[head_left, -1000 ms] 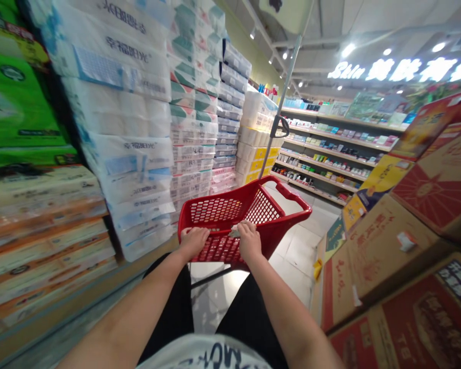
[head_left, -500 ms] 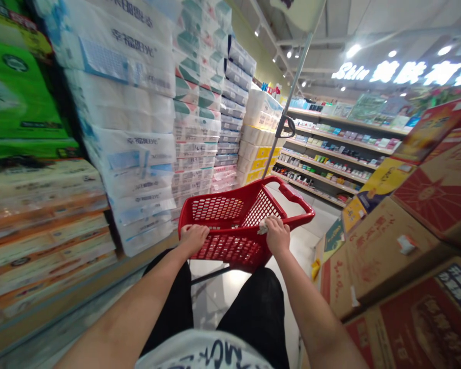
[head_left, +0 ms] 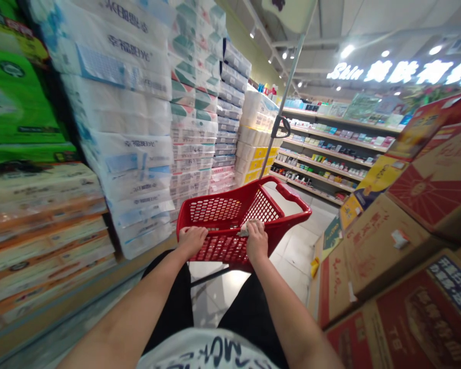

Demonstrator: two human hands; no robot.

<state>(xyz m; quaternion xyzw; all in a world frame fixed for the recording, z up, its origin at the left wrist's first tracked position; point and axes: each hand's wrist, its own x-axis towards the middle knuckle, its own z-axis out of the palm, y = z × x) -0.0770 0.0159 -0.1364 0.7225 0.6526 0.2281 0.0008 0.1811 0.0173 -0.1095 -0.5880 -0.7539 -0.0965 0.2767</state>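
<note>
A red plastic shopping basket point(head_left: 230, 210) with a mesh wall stands in the aisle in front of me. My left hand point(head_left: 191, 240) is closed over the near left part of its rim. My right hand point(head_left: 255, 240) presses a small whitish cloth point(head_left: 245, 228) against the near rim, toward the right. A long metal pull handle point(head_left: 282, 110) rises from the basket's far side. Inside the basket I see nothing.
Tall stacks of wrapped tissue and toilet paper packs point(head_left: 126, 123) line the left. Red and brown cardboard boxes point(head_left: 403, 241) are piled on the right. Shelves of small goods point(head_left: 330, 154) run across the far end. A tiled floor point(head_left: 295, 256) leads ahead.
My right hand with the cloth slid along the near rim: out to the right corner, then back toward the middle. The left hand stayed on the rim.
</note>
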